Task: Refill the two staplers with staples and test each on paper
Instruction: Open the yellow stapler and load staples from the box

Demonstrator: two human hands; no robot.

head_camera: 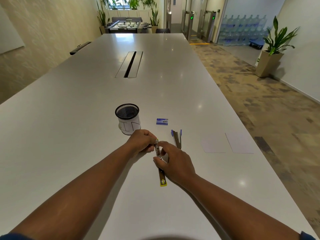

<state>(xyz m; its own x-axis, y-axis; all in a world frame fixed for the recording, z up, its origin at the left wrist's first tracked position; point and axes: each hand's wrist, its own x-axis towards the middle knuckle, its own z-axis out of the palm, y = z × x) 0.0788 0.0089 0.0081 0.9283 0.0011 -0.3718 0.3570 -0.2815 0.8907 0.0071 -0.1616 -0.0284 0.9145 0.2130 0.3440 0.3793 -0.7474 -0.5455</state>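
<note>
A yellow stapler lies opened flat on the white table, its yellow end toward me. My left hand grips its far end with curled fingers. My right hand pinches the metal middle of the same stapler between thumb and fingers. Just to the right lies a blue stapler, also opened out. A small blue staple box sits beyond the staplers. Two white paper sheets lie flat at the right.
A black mesh pen cup with a white paper label stands just beyond my left hand. A cable slot runs down the table's middle. The table's right edge drops to a carpeted floor; a potted plant stands far right.
</note>
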